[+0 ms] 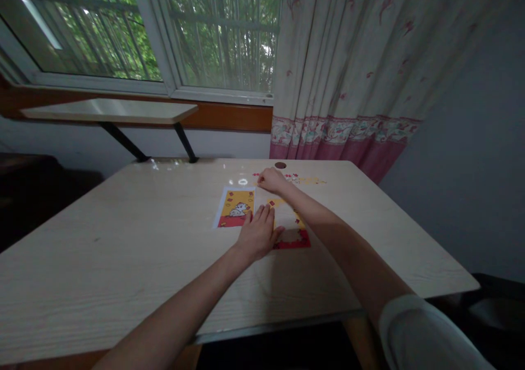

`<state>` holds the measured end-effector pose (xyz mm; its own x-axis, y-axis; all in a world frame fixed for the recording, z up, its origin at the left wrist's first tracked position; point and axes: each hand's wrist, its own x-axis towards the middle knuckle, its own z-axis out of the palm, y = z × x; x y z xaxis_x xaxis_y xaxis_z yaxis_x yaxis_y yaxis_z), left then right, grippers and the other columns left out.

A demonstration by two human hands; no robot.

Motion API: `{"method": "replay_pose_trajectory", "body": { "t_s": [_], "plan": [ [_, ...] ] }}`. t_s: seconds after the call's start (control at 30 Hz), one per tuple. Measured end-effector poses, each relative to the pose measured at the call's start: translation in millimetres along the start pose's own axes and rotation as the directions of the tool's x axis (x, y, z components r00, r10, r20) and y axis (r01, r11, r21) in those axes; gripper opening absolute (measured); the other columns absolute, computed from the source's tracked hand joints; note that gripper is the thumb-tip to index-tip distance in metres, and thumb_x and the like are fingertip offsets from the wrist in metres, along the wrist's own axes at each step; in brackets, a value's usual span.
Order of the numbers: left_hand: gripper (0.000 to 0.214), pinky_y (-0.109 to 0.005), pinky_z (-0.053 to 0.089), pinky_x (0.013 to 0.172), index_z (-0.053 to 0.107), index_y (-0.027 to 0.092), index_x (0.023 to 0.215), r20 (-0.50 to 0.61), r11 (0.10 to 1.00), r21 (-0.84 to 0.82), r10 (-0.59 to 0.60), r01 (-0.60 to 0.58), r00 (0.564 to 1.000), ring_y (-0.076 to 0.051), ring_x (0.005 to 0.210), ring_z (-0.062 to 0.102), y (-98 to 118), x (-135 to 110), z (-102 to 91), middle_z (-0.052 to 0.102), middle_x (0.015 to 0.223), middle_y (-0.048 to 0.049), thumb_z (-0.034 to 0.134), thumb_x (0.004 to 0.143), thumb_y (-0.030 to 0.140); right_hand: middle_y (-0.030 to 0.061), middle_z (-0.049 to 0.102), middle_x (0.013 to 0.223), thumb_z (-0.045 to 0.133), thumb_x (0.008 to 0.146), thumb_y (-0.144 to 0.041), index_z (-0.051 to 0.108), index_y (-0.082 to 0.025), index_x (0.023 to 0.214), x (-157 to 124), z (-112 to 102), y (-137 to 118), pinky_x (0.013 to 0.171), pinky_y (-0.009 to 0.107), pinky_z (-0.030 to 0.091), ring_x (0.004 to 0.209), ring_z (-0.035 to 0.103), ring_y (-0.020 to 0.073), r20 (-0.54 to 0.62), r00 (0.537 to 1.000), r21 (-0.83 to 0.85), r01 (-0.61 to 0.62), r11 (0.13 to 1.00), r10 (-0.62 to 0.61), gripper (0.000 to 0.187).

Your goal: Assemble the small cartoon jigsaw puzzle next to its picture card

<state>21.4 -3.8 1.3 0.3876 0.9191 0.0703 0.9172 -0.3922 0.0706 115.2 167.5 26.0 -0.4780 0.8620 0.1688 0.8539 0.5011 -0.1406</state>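
My left hand (259, 231) lies flat with fingers stretched out, resting on the left side of a yellow and red puzzle (293, 244) whose middle is bare. Beside it, to the left, lies a printed picture (235, 208) of a white cartoon animal on yellow and red. Its fingertips are close to the picture's right edge. My right hand (271, 180) is closed in a pinch beyond the puzzle; what its fingers hold is too small to make out. Small red and yellow pieces (309, 180) are spread just right of this hand, and my right forearm covers part of the puzzle's right edge.
The pale wooden table (143, 249) has a round dark cable hole (280, 165) near its back edge. At the back left a raised shelf (115, 110) stands on black legs. A window (221, 30) and a long curtain (348, 74) are behind the table.
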Motion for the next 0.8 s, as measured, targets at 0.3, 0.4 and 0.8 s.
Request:
{"method": "replay_pose_trajectory", "body": {
  "t_s": [0.3,0.4,0.8],
  "plan": [
    [0.055,-0.053,0.024,0.109,0.038,0.01,0.137,-0.02,1.0,0.014,-0.004,0.004,1.0,-0.03,0.136,0.029,0,2,2.2,0.033,0.147,-0.0167,0.034,0.095,0.044,0.008,0.072,0.092,0.067,0.073,-0.021,0.074,-0.018,0.086,11,8,5,0.079,0.027,0.044,0.087,0.062,0.0193,0.03,1.0,0.146,-0.012,0.989,0.008,0.016],
    [0.055,-0.054,0.023,0.109,0.038,0.009,0.137,-0.028,1.0,0.006,0.0,0.0,1.0,-0.03,0.136,0.028,0,1,2.1,0.033,0.147,-0.0168,0.034,0.095,0.044,0.0071,0.071,0.091,0.068,0.071,-0.018,0.073,-0.016,0.086,11,11,6,0.077,0.025,0.044,0.085,0.062,0.0174,0.007,1.0,0.221,0.012,0.975,-0.013,0.016],
    [0.054,-0.052,0.027,0.106,0.043,0.009,0.133,-0.075,1.0,0.019,-0.002,0.003,0.997,-0.033,0.131,0.035,3,13,-8.2,0.041,0.142,-0.0178,0.036,0.094,0.046,0.0019,0.066,0.07,0.065,0.072,-0.021,0.069,-0.013,0.086,-87,-8,61,0.058,0.021,0.043,0.062,0.058,0.0107,-0.104,0.985,0.654,-0.038,0.756,0.139,0.017]
  ]
}}
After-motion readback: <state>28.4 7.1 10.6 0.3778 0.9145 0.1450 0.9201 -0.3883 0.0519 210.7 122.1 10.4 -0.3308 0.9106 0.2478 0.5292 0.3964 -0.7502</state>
